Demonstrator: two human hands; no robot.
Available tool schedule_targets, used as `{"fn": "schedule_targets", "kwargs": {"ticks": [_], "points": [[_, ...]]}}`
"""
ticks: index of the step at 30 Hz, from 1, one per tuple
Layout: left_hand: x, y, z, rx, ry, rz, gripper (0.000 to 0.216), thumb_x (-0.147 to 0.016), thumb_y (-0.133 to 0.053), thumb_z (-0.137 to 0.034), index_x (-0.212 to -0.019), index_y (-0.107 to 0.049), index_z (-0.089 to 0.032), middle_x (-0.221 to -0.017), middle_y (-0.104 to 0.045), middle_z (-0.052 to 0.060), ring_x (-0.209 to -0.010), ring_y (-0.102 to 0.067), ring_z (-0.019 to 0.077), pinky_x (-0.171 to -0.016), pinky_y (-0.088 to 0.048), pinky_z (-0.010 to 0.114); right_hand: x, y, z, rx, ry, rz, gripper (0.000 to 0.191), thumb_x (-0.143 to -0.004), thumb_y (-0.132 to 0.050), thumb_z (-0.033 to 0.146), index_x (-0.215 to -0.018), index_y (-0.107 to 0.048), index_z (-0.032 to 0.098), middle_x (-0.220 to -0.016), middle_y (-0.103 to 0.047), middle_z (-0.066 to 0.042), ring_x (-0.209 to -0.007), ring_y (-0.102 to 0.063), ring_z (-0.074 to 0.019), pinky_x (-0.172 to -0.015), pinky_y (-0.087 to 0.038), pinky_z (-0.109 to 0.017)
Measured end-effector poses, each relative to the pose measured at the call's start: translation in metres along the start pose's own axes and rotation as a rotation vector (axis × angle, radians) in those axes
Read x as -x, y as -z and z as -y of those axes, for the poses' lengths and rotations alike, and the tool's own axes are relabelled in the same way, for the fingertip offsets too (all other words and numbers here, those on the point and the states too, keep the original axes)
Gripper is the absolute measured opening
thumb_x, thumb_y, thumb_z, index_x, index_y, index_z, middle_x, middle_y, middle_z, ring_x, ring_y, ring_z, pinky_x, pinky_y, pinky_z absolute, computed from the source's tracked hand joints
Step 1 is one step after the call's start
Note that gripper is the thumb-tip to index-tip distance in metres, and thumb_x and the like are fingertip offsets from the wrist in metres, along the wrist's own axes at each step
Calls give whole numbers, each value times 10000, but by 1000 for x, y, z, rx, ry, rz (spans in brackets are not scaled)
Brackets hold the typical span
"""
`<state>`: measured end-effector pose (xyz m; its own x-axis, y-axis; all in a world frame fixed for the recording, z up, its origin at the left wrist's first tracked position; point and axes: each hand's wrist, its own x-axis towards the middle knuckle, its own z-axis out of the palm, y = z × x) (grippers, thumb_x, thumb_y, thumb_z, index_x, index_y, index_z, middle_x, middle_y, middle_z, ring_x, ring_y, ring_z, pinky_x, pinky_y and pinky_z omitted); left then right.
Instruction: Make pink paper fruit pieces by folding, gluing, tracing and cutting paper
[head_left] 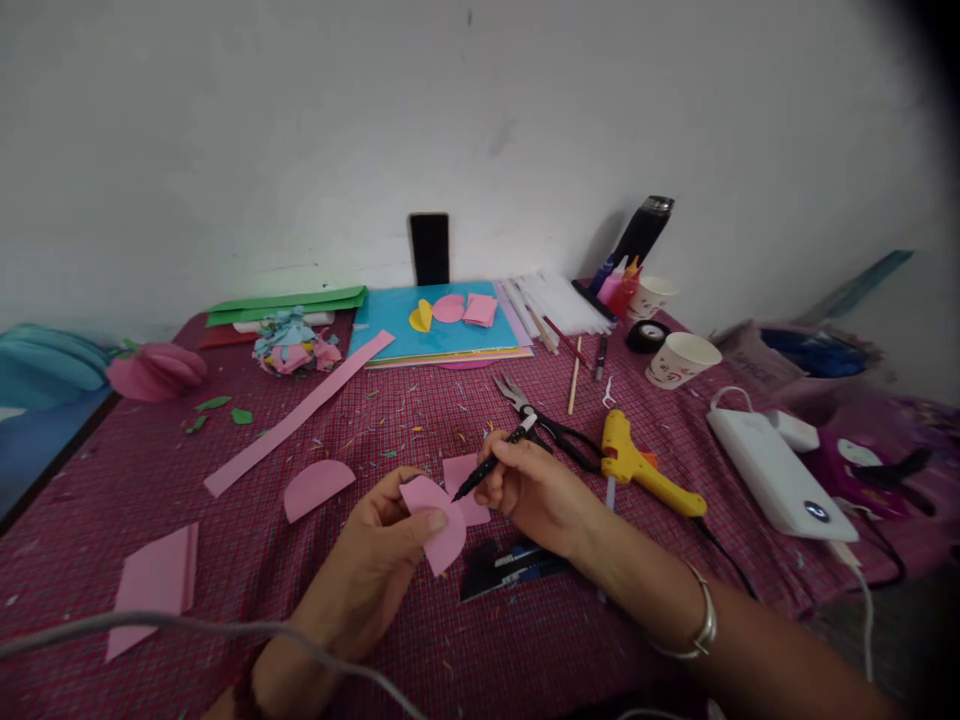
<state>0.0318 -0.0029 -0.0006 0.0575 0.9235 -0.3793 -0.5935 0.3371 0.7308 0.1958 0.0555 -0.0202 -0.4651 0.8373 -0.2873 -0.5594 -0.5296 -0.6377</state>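
Note:
My left hand (pixel 386 535) pinches a folded pink paper piece (pixel 437 520) just above the red checked tablecloth (pixel 135 470). My right hand (pixel 529 490) grips a black pen (pixel 495 459) with its tip pointing down-left, at the edge of that paper. A second pink paper piece (pixel 466 482) lies flat under the pen. A pink half circle (pixel 316 486) rests to the left of my left hand. A silver bangle (pixel 701 625) sits on my right wrist.
Black scissors (pixel 551 420) and a yellow glue gun (pixel 645 465) lie right of my hands. Further right are a white power bank (pixel 776 470) and paper cups (pixel 679 358). A long pink strip (pixel 296 415), coloured paper sheets (pixel 442 320) and a phone (pixel 429 248) stand behind.

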Motion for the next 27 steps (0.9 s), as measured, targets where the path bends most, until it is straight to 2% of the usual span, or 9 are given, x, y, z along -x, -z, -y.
{"fn": "schedule_targets", "kwargs": {"ticks": [5, 10, 15, 18, 20, 23, 27], "points": [[0, 0, -2, 26, 3, 4, 284, -557, -820, -95, -742, -615, -159, -642, -638, -29, -567, -577, 86, -549, -465, 191, 1, 1, 0, -4, -13, -65, 214, -695, -765, 316, -651, -627, 158, -493, -613, 34, -472, -538, -78, -532, -418, -212], [-3, 0, -2, 57, 8, 15, 245, -563, -818, -95, -709, -630, -148, -637, -634, -32, -563, -567, 72, -544, -451, 173, 2, -1, -1, -32, -44, -7, 214, -677, -781, 314, -709, -636, 160, -491, -610, 33, -481, -533, -90, -543, -420, -230], [-2, 2, -1, 66, 17, 41, 202, -570, -815, -113, -684, -652, -146, -627, -639, -22, -555, -564, 71, -531, -443, 166, -1, 1, 0, -35, -48, -71, 196, -709, -754, 316, -708, -635, 160, -456, -555, 54, -450, -480, -77, -524, -404, -224], [-4, 6, 1, 76, 3, 40, 200, -586, -810, -119, -709, -659, -164, -670, -648, -19, -587, -579, 78, -552, -451, 173, 1, 3, 2, -90, -20, 51, 136, -772, -701, 296, -774, -636, 177, -407, -445, 92, -420, -395, -63, -525, -390, -220], [-5, 9, 3, 76, -5, 50, 189, -616, -798, -132, -727, -651, -174, -680, -644, -21, -596, -578, 79, -559, -454, 179, 4, 2, 4, -80, 4, 150, 106, -794, -679, 281, -827, -629, 193, -435, -446, 92, -438, -400, -65, -537, -390, -219], [-5, 8, 2, 59, -23, 34, 192, -638, -787, -145, -717, -615, -172, -629, -601, -41, -548, -539, 62, -516, -423, 165, 11, 0, 7, 63, 128, 232, 98, -836, -632, 294, -905, -605, 230, -547, -529, 64, -502, -472, -88, -547, -396, -233], [-5, 4, -2, 71, -88, -142, 299, -579, -818, -136, -757, -581, -175, -640, -606, -56, -539, -526, 52, -458, -372, 136, 25, -7, 17, 642, 435, 212, 86, -899, -547, 249, -966, -595, 224, -819, -617, -7, -685, -555, -123, -648, -430, -277]]}}
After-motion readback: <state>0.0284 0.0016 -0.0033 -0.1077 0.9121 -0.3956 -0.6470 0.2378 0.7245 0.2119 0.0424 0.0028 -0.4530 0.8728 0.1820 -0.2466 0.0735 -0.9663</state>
